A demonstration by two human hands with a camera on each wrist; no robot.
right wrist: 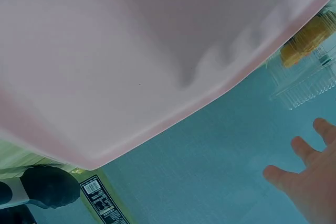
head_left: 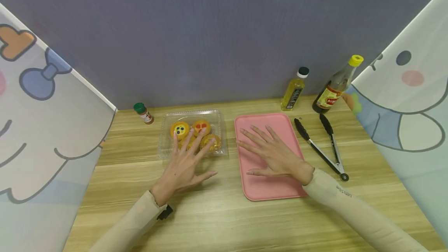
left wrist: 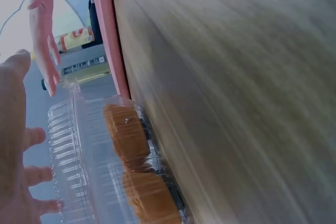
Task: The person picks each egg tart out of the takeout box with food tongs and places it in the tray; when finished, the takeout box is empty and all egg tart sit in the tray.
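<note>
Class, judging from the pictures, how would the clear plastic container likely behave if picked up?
The clear plastic container probably flexes when squeezed, as its ribbed walls look thin. Its glossy surface may be slippery. The tarts inside have bare space beside them, so they could slide if it tilts.

The desk (head_left: 196,224) shows smooth, wood-grained boards with a soft sheen. The tray (head_left: 252,186) looks like smooth, matt plastic; the food container (head_left: 222,131) is clear, glossy, ribbed plastic. The tongs (head_left: 322,155) pair shiny metal with dull black tips. The sauce bottle (head_left: 330,94) is glossy, the sleeve (head_left: 350,209) matt cloth.
</note>
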